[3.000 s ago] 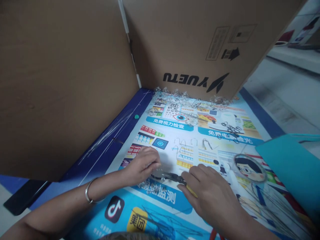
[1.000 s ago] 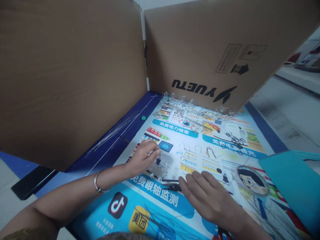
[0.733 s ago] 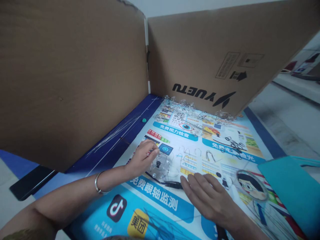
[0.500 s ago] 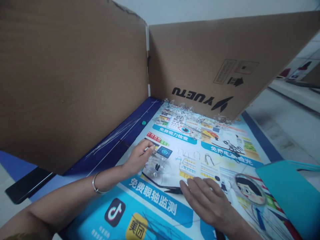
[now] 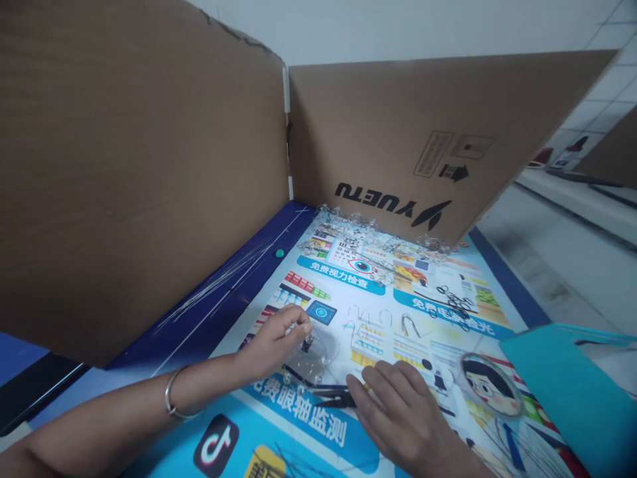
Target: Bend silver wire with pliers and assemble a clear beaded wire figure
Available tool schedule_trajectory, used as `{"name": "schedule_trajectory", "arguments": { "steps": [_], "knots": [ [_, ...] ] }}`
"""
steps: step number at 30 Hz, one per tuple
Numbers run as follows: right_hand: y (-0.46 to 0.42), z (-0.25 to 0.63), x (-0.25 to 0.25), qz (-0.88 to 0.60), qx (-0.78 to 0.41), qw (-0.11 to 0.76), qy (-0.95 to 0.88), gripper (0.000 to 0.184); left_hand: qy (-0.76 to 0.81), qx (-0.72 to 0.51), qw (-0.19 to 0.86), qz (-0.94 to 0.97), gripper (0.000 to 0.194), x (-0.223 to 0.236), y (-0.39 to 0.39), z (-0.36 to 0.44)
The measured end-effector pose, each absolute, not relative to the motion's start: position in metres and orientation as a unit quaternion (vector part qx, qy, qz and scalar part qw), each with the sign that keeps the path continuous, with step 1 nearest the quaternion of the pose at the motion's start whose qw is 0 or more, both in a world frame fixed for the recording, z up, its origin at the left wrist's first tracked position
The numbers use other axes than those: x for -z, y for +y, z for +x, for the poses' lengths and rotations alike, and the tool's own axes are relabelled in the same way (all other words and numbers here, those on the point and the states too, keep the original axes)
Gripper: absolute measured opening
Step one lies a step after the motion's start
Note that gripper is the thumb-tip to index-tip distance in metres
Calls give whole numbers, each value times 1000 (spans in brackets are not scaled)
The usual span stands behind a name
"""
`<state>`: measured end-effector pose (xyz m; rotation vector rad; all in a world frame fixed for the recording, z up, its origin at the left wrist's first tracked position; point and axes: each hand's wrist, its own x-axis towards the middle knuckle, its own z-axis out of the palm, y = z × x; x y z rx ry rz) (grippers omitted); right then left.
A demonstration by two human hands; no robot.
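My left hand [image 5: 279,340], a bangle on its wrist, is closed in a pinch. From its fingertips hangs a thin wire loop with clear beads [image 5: 318,364], its finer parts hard to make out. Lower and to the right, my right hand [image 5: 398,411] wraps round a pair of pliers [image 5: 334,397]. Their dark narrow jaws point left, just below the hanging beads; I cannot tell whether they touch. The handles are mostly hidden under my palm. Beyond my hands, several bent wire hooks [image 5: 371,318] lie on the printed sheet [image 5: 348,348].
Cardboard panels [image 5: 388,133] stand along the left and back. Clear beaded pieces [image 5: 358,222] line the back panel's foot, and small dark rings [image 5: 455,302] lie right of them. Straight wires [image 5: 219,279] lie at left, dark wires [image 5: 298,465] in front. A teal pouch [image 5: 562,392] is at right.
The view has shifted slightly. The pliers in my right hand have come closer to the beaded loop, which now hangs lower, near their jaws. My left hand keeps its pinch.
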<state>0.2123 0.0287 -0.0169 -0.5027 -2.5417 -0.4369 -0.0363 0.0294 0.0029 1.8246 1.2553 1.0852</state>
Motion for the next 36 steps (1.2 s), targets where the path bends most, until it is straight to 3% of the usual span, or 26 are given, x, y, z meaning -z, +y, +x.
{"name": "schedule_trajectory", "arguments": {
  "steps": [5, 10, 36],
  "knots": [
    [29, 211, 8, -173, 98, 243, -950, 22, 460, -395, 247, 756, 20, -4, 27, -34],
    [32, 209, 1, -262, 39, 322, -909, 17, 410, -375, 179, 812, 18, -4, 25, -33],
    [30, 208, -1, -287, -30, 286, -914, 14, 300, -354, 99, 880, 12, -3, 21, -31]
  ]
}}
